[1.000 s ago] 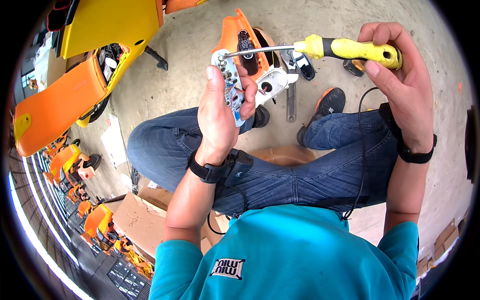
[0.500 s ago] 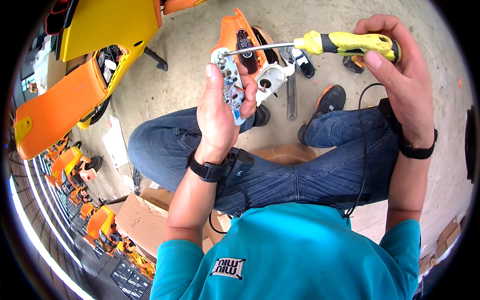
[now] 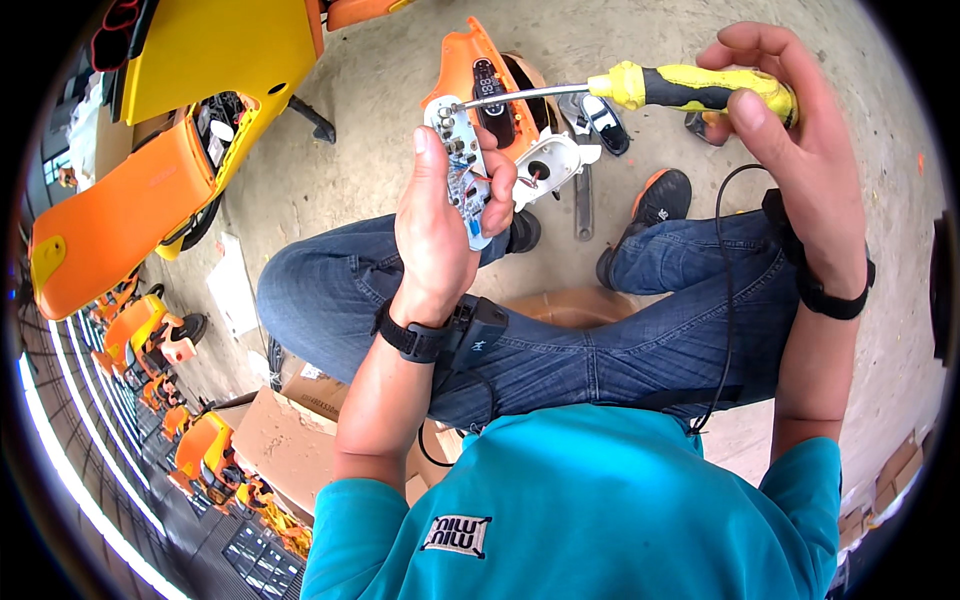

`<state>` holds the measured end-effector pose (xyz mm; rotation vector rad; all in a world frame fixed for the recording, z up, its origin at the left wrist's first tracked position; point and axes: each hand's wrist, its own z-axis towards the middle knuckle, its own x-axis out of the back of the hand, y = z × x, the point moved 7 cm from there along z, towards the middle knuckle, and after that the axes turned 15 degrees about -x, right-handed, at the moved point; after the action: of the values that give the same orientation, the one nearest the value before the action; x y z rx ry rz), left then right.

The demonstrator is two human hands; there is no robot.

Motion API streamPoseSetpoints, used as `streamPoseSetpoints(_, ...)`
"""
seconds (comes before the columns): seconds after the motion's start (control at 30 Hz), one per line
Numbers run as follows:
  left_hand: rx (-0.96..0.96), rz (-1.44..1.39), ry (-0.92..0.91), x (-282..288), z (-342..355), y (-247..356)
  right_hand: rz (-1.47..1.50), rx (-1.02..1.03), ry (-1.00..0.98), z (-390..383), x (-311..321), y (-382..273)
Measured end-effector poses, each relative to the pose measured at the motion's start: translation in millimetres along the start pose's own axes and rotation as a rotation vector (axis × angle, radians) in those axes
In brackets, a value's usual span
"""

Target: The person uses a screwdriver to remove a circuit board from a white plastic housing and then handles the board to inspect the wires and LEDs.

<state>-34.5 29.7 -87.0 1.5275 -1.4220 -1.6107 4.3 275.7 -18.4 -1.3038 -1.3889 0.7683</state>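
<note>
Thumb and fingers of my left hand (image 3: 435,235) grip a narrow white circuit board (image 3: 463,178) crowded with small components and a few thin wires. Across from it, my right hand (image 3: 815,150) holds the end of a yellow-and-black screwdriver (image 3: 690,86), thumb in front and fingers behind the handle. The long shaft points left, its tip touching or very close to the upper end of the board. Just behind the board is an orange panel (image 3: 467,58) with a dark display (image 3: 487,90). A white plastic housing (image 3: 550,165) with a round dark opening hangs beside my left fingers.
On the concrete floor ahead lie a dark metal bar (image 3: 584,205), a mirror-like black part (image 3: 606,125) and a yellow-black tool (image 3: 708,126). A large yellow-orange vehicle body (image 3: 215,60) stands at the left. Cardboard boxes (image 3: 285,445) sit beside my left elbow.
The screwdriver handle has turned about its axis, and my right fingers have shifted and loosened slightly around it. The white housing has tilted a little; my left hand stays nearly still.
</note>
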Motion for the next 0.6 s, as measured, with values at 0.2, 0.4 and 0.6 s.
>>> streamPoseSetpoints(0.2,0.002,-0.024,-0.001,-1,1,1,0.062,-0.248,-0.153,2,11,9)
streamPoseSetpoints(0.4,0.003,-0.010,-0.017,-3,0,0,0.202,-0.085,-0.001,3,2,10)
streamPoseSetpoints(0.6,-0.004,-0.042,-0.007,-1,1,2,0.229,-0.300,-0.247,4,5,11)
